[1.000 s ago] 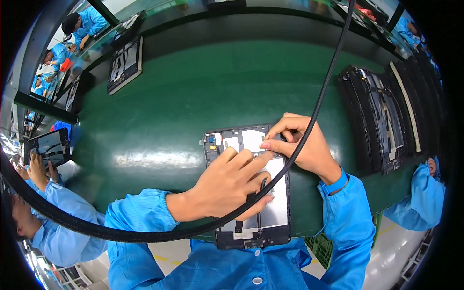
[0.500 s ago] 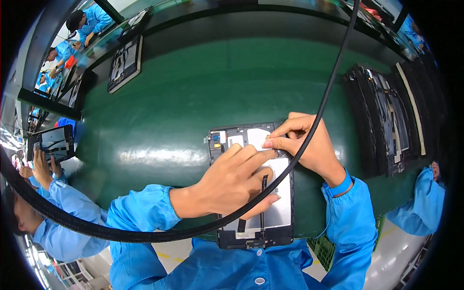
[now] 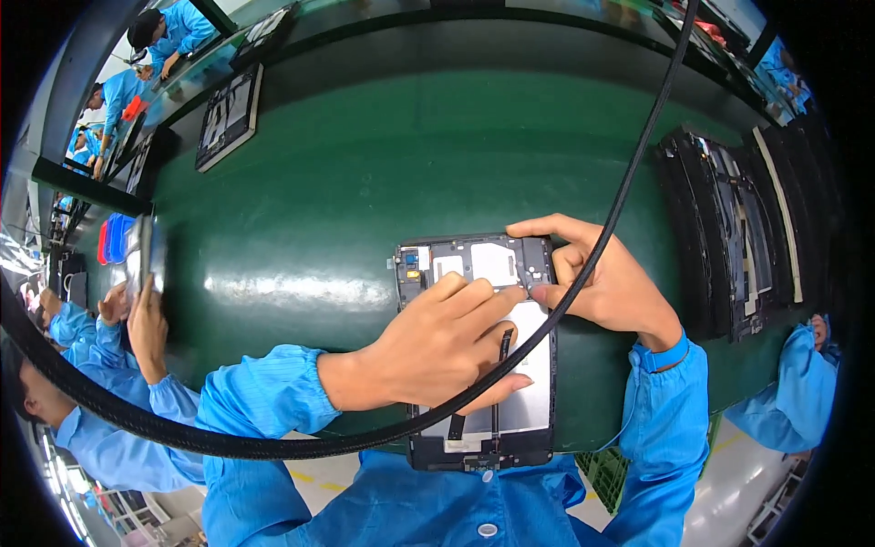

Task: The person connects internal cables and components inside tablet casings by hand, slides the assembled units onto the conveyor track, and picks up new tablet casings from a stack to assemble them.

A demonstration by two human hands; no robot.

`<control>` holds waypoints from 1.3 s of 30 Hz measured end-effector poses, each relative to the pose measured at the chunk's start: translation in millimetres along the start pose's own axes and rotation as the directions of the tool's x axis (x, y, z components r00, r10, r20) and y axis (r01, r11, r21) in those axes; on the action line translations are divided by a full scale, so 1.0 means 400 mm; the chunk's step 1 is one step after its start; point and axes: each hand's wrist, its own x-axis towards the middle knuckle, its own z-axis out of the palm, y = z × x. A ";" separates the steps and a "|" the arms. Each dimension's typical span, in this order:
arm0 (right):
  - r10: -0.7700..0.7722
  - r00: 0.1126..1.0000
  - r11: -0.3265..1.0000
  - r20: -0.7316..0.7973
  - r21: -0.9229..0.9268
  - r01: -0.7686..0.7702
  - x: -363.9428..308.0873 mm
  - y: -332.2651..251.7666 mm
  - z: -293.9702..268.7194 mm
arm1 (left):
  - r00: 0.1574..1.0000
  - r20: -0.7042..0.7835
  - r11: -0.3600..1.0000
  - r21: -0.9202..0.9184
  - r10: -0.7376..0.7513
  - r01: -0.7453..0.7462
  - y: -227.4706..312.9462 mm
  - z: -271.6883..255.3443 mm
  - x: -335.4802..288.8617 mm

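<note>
An opened tablet [image 3: 538, 399] lies on the green table in front of me, its silver plate, black frame and dark ribbon cables exposed. Across its middle reaches my left hand [image 3: 437, 342], index fingertip down near the upper right part, thumb spread apart; nothing shows in its grasp. At the upper right corner my right hand [image 3: 606, 283] grips the tablet's edge. Its thumb presses on the frame beside my left index fingertip, and its index finger stretches along the top edge. Beneath my left hand a black ribbon cable [image 3: 495, 419] is partly hidden.
A black braided cable [image 3: 301, 446] loops across the view in front of my hands. Stacked tablet parts [image 3: 729, 228] stand at the right, and another opened tablet [image 3: 230, 118] rests at the far left of the green table [image 3: 301, 219]. Co-workers in blue sit on both sides.
My right hand has gone from a pinch above the tablet's upper part to gripping its corner, index finger stretched out. My left hand stays nearly still. The left co-worker has tilted a tablet upright.
</note>
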 end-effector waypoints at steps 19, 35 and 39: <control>0.153 0.988 0.984 -0.004 0.093 -0.152 0.013 -0.029 0.011 | 0.990 -0.108 0.971 -0.230 -0.089 0.062 -0.019 0.001 -0.012; -0.607 0.783 0.589 0.136 -0.586 0.557 -0.015 -0.055 0.241 | 0.847 -0.302 0.899 -0.158 -0.437 0.408 -0.113 -0.042 -0.147; -0.565 0.806 0.603 0.179 -0.577 0.551 -0.004 -0.049 0.269 | 0.768 -0.328 0.828 -0.333 -0.550 0.451 -0.121 -0.029 -0.137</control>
